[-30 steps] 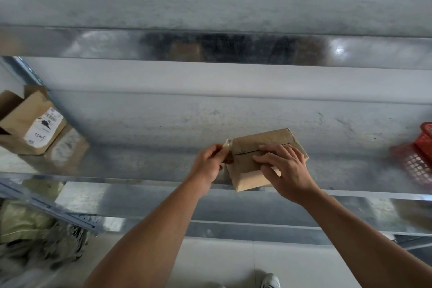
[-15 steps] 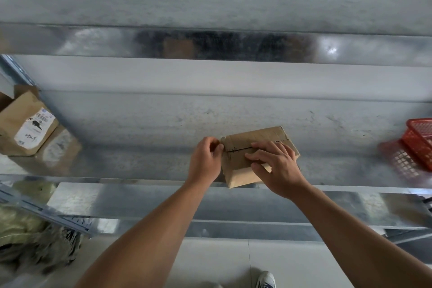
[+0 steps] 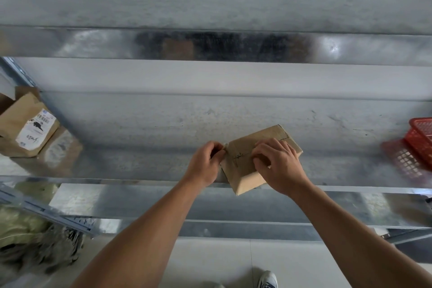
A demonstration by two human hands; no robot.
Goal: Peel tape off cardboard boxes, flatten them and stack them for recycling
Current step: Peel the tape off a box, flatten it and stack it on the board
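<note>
A small brown cardboard box (image 3: 245,172) sits at the front edge of a grey metal shelf (image 3: 163,128), its near corner overhanging. A dark seam line runs across its top. My left hand (image 3: 207,162) pinches a pale strip of tape at the box's left end, fingers curled. My right hand (image 3: 278,163) lies on top of the box with its fingers bent, fingertips pressing along the seam. The hand hides the middle of the box top.
Another brown cardboard box (image 3: 25,128) with a white shipping label stands at the shelf's far left. A red plastic basket (image 3: 420,138) sits at the right edge. Below the shelf lie pale bags (image 3: 21,224). My shoe (image 3: 267,279) shows on the tiled floor.
The box has turned a little, its far end swinging right. My right hand's fingers have curled tighter on the top. My left hand stays pinched at the left end.
</note>
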